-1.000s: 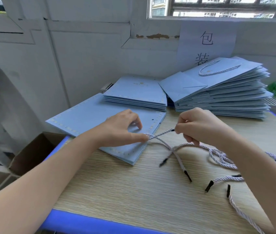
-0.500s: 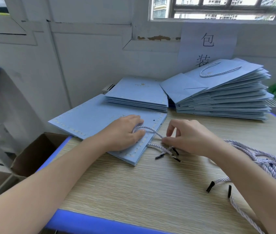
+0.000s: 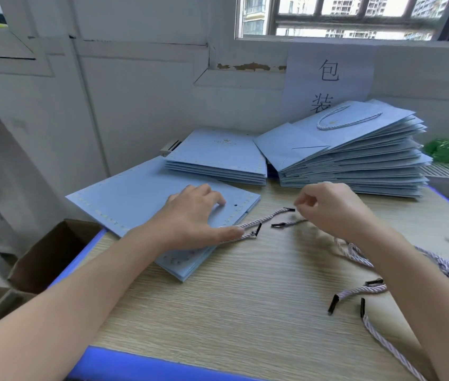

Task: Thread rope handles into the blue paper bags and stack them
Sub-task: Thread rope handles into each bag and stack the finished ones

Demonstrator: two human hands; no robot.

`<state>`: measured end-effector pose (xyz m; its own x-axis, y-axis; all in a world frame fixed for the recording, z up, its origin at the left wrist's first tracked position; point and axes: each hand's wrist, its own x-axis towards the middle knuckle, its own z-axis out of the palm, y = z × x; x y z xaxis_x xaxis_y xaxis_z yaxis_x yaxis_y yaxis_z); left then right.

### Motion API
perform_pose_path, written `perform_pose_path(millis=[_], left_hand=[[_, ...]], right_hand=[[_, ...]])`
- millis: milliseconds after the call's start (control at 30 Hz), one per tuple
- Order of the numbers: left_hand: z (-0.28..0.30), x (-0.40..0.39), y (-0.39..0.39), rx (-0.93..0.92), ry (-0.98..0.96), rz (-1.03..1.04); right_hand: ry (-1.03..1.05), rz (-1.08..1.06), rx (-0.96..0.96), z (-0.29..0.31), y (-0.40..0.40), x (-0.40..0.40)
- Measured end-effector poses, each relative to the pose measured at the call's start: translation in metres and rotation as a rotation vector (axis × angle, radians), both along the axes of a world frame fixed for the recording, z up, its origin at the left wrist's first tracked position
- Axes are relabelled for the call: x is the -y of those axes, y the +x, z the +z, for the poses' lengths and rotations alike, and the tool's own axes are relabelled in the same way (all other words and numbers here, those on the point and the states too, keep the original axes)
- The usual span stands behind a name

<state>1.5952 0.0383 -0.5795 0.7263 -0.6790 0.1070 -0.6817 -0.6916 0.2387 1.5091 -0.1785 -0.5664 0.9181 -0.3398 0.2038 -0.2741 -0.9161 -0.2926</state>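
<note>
Two hands — left hand (image 3: 190,215) presses bag (image 3: 135,199), right hand (image 3: 333,210) pinches rope (image 3: 289,223).

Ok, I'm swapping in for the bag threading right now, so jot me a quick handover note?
Left hand: flat on the near bag, thumb pinning a rope at its edge.
Right hand: fingers curled over the rope ends; its hold can't be made out.
Done: tall stack of bags with handles at the back right.
Left: the near bag's hole is empty; small stack behind it shows no handles; loose ropes on the right.
</note>
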Motion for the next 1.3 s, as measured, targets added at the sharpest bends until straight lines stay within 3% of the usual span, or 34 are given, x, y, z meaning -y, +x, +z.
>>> perform_pose_path(millis=[100,267,633,767,833,900,1000,1133,1300], left_hand=[[-0.001,-0.002,0.002,-0.001,-0.081,-0.034],[-0.004,-0.002,0.006,0.030,-0.159,-0.070],[-0.005,0.003,-0.007,0.028,-0.146,-0.153],[-0.010,0.010,-0.013,0.025,-0.004,-0.137],[-0.010,0.011,-0.015,0.015,0.010,-0.124],[-0.009,0.011,-0.015,0.007,-0.007,-0.134],[-0.009,0.010,-0.014,-0.031,-0.071,-0.197],[-0.009,0.010,-0.017,-0.032,-0.095,-0.248],[-0.009,0.010,-0.017,-0.027,-0.156,-0.248]], right_hand=[[-0.023,0.163,-0.076,-0.002,0.002,-0.013],[-0.020,0.157,-0.038,-0.007,0.004,-0.014],[-0.082,0.084,-0.084,0.001,0.003,-0.017],[-0.155,0.077,-0.080,0.000,-0.001,-0.015],[-0.048,0.109,0.021,0.001,-0.001,-0.017],[0.241,0.162,0.145,0.004,-0.002,-0.021],[0.521,0.253,0.173,0.006,-0.002,-0.031],[0.674,0.299,0.155,0.001,-0.001,-0.038],[0.578,0.311,0.106,-0.010,0.007,-0.037]])
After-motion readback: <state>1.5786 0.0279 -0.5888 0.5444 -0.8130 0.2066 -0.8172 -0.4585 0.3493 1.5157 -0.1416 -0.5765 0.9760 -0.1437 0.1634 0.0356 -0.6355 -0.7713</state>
